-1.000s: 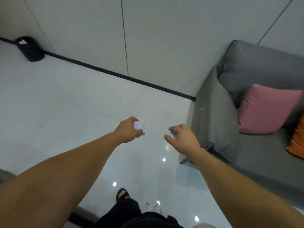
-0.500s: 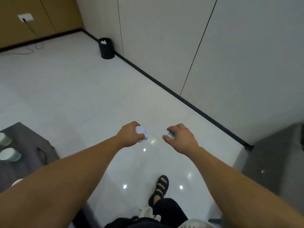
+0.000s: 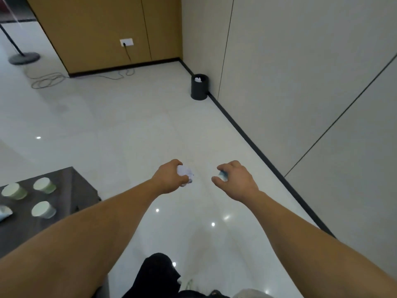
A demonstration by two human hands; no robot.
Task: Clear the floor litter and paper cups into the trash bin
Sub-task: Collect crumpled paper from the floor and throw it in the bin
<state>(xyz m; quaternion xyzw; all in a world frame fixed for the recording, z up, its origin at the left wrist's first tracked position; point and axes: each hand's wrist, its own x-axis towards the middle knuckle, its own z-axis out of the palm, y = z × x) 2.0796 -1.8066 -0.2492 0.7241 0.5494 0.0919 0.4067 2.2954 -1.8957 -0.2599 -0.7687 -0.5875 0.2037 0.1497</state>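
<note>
My left hand [image 3: 169, 177] grips a crumpled white paper ball [image 3: 185, 173], held out over the pale floor. My right hand [image 3: 238, 179] curls round a small bluish-white scrap of litter [image 3: 223, 175], mostly hidden by the fingers. The black trash bin [image 3: 199, 87] stands far ahead against the grey wall, with white paper showing inside it. Three pale green paper cups [image 3: 44, 185] stand on a dark low table [image 3: 71, 190] at the left, beside a crumpled wrapper [image 3: 4, 212].
A grey wall with a black skirting [image 3: 257, 145] runs along the right. Ahead is a wood-panelled wall with a socket [image 3: 126, 42] and a cable [image 3: 49, 79] looped on the floor. A stand's round base [image 3: 24, 57] sits at far left.
The view has swung left: the sofa has left the frame, the bin now lies ahead and nearer, and the table with cups has come in. Both hands keep their hold.
</note>
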